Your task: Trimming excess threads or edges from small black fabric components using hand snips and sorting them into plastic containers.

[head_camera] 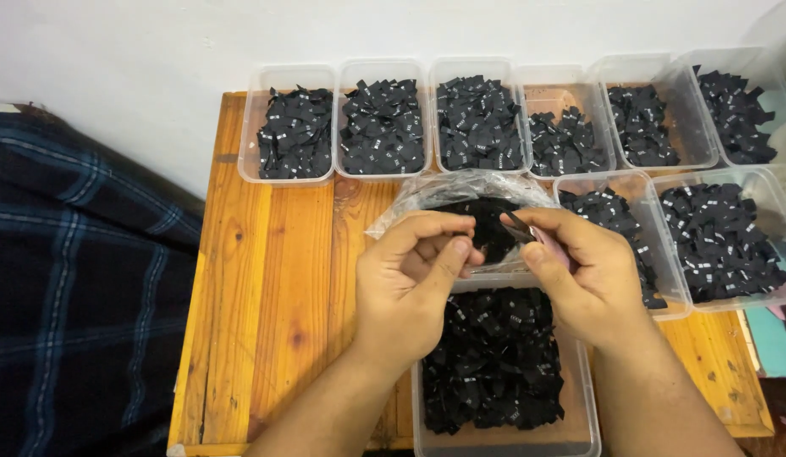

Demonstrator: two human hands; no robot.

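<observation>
— Where is the label?
— Pinched in the right hand (583, 275) fingers (537, 254) (long axis toward the left hand (410, 283)), above the desk's (274, 279) front-edge tub (579, 406).
— Left fingers?
— Narrow, empty, just beside it.

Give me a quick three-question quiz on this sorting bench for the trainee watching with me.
1. True or false: the wooden table carries clear plastic tubs of small black fabric labels.
2. Where are the left hand and right hand working?
A. Over the far-left tub
B. Above the near tub, in front of a clear plastic bag
C. On the plaid cloth
3. Fill in: the right hand pinches a thin ____ strip.

Key: 1 true; 2 B; 3 dark.
</observation>
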